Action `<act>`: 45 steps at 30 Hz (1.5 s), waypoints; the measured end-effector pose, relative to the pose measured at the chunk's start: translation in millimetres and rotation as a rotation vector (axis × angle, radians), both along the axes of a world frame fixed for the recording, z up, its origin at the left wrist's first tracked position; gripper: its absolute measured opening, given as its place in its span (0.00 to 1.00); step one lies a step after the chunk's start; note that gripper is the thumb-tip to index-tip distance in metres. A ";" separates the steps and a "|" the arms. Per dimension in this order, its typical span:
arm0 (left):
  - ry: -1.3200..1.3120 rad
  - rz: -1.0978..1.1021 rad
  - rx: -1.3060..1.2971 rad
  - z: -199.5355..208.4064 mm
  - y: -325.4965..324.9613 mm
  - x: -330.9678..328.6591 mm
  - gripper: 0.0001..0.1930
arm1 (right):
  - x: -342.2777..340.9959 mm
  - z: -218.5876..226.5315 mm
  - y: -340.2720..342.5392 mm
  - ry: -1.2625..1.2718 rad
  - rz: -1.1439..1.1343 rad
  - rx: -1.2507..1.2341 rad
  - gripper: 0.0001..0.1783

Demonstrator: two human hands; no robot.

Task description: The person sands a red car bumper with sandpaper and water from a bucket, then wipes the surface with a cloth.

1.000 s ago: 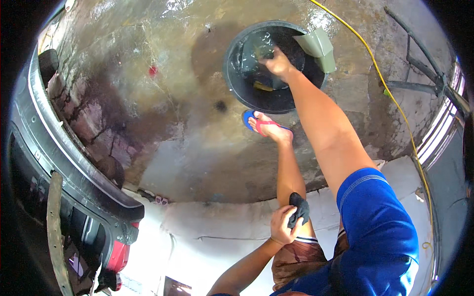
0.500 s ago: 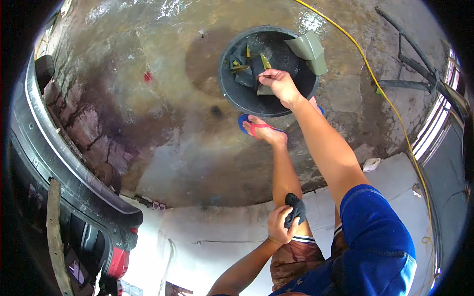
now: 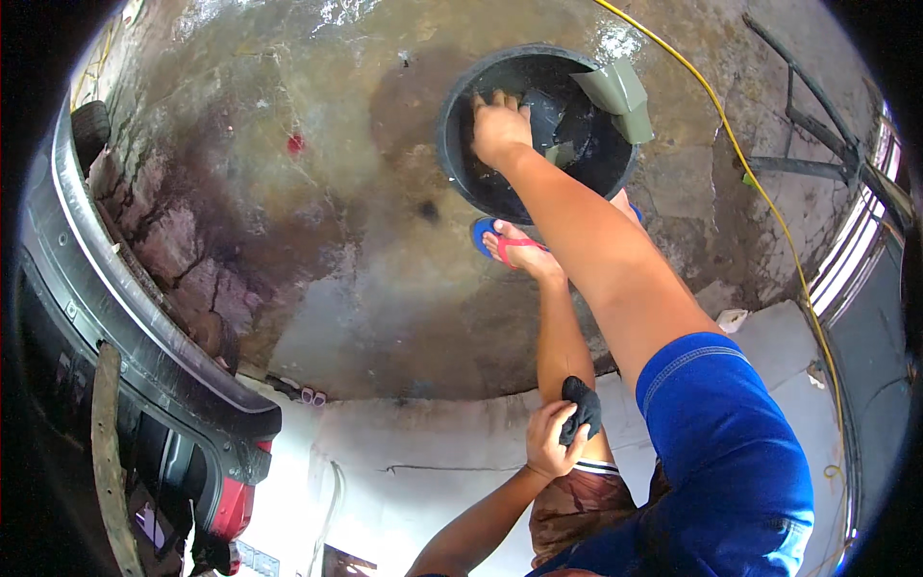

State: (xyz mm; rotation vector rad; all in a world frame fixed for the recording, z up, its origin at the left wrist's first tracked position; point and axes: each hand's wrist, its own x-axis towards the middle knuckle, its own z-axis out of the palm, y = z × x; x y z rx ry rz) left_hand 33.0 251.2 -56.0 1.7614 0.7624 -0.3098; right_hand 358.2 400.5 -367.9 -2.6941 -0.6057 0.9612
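Observation:
My left hand [image 3: 551, 440] is closed round a bunched black cloth [image 3: 580, 412], held against my leg near the knee. With my right arm stretched out, my right hand [image 3: 501, 130] reaches down inside the left part of a round black tub [image 3: 450, 159]. Its fingers are spread apart and point toward the tub's far side; what lies beneath the palm is hidden. Beside the wrist, a small grey-green piece [image 3: 560, 154] sits in the tub. A bent grey-green panel [image 3: 620, 94] leans over the tub's right rim.
My foot in a blue flip-flop [image 3: 486, 237] stands close to the tub on wet, stained concrete [image 3: 336, 240]. A yellow hose [image 3: 716, 101] crosses at the right, near a dark metal frame [image 3: 817, 125]. The rear of a vehicle [image 3: 163, 337], with a wooden stick [image 3: 108, 452], fills the left.
My right hand has moved left and down into the tub, over where the yellow-edged pieces lay. The piece it pinched no longer shows. My left hand still grips the cloth.

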 end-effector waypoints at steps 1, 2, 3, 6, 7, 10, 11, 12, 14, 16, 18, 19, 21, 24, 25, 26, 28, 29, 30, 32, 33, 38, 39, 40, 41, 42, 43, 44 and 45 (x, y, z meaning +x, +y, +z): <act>0.016 0.013 -0.004 0.2 0.0 -3.1 0.22 | -3.0 5.0 0.7 0.125 0.067 -0.031 0.27; 0.031 0.026 -0.009 0.0 -0.2 -7.2 0.21 | -5.5 9.7 0.5 0.250 0.134 -0.065 0.27; 0.041 0.041 -0.015 -0.4 -1.1 -8.8 0.21 | -3.8 16.8 0.6 0.445 0.230 -0.119 0.24; 0.057 0.019 0.015 2.1 -1.0 -6.6 0.21 | -11.3 18.2 -49.0 0.358 -0.089 0.498 0.20; 0.048 0.025 0.018 1.6 0.2 -4.3 0.21 | -4.3 13.1 -58.8 0.097 -0.157 0.501 0.21; 0.044 0.023 -0.001 3.1 -2.6 -4.6 0.21 | 31.0 -25.1 -74.3 -0.160 -0.302 0.306 0.23; 0.039 0.013 -0.018 2.4 -1.8 -4.8 0.21 | 39.3 -42.8 -74.6 -0.105 -0.327 0.203 0.26; 0.044 0.013 -0.017 0.9 -1.6 -6.6 0.21 | 48.5 -47.6 -64.9 0.196 -0.424 0.118 0.32; 0.044 0.005 -0.020 0.0 -1.2 -5.7 0.21 | 64.9 -54.9 -53.4 0.304 -0.540 -0.013 0.33; 0.057 0.008 -0.005 2.4 0.4 -6.3 0.21 | 60.0 -50.1 -42.5 0.555 -0.440 0.011 0.30; 0.046 0.005 -0.003 1.7 0.4 -4.4 0.21 | 56.7 -55.3 -51.4 0.747 -0.375 0.103 0.26; 0.015 -0.005 -0.027 -1.3 -0.6 1.1 0.21 | 53.9 -73.8 -79.7 0.798 -0.369 0.174 0.24; 0.026 -0.004 -0.020 -1.9 0.5 0.5 0.21 | 36.9 -70.3 -84.3 0.950 -0.427 0.357 0.19; 0.056 -0.008 0.004 0.7 0.4 -3.3 0.22 | 19.2 -17.9 -85.1 1.086 -0.542 0.565 0.14; 0.060 -0.011 0.003 0.7 -0.2 -4.9 0.22 | 16.4 -2.6 -89.9 1.213 -0.685 0.673 0.14; 0.066 -0.013 0.002 1.4 -0.9 -7.0 0.22 | 12.6 13.0 -92.3 1.340 -0.830 0.781 0.13; 0.060 -0.013 -0.021 0.8 -2.4 -6.7 0.22 | 8.0 37.5 -98.6 1.317 -0.866 0.885 0.16; 0.062 -0.010 -0.029 0.1 -3.4 -7.1 0.22 | 6.4 43.2 -98.9 1.311 -0.881 0.937 0.17; 0.067 -0.015 -0.027 0.2 -3.9 -7.1 0.22 | 6.1 43.6 -100.9 1.322 -0.868 0.907 0.18; 0.087 -0.019 -0.013 1.4 -4.8 -8.9 0.22 | 1.8 43.0 -100.2 1.356 -0.836 0.848 0.19; 0.085 -0.016 -0.007 1.8 -4.7 -8.8 0.22 | 0.1 39.5 -93.2 1.094 -0.762 0.789 0.20; 0.012 -0.025 -0.033 -1.5 -2.6 4.4 0.21 | 30.0 -77.0 -111.7 -0.113 -0.452 0.041 0.32; 0.016 -0.021 -0.027 -2.9 -2.2 3.7 0.21 | 35.4 -89.1 -111.9 0.127 -0.466 0.047 0.34; 0.018 -0.016 -0.021 -1.4 -3.2 3.4 0.21 | 41.4 -92.8 -112.7 0.368 -0.475 0.052 0.37; 0.017 -0.013 -0.020 -1.1 -3.2 3.4 0.21 | 45.5 -95.0 -115.2 0.603 -0.482 0.053 0.39; 0.053 0.007 0.001 3.1 -3.9 -4.0 0.21 | 27.3 -80.3 -93.7 0.793 -0.509 0.092 0.40; 0.094 0.036 0.034 7.9 -4.9 -12.6 0.21 | 7.2 -47.0 -61.8 0.993 -0.520 0.133 0.42; 0.097 0.048 0.036 7.2 -6.7 -13.3 0.21 | 8.5 -24.6 -52.6 1.148 -0.554 0.158 0.43; 0.058 0.018 0.008 3.8 -8.2 -3.8 0.21 | 18.7 -45.7 -77.8 1.116 -0.508 0.157 0.43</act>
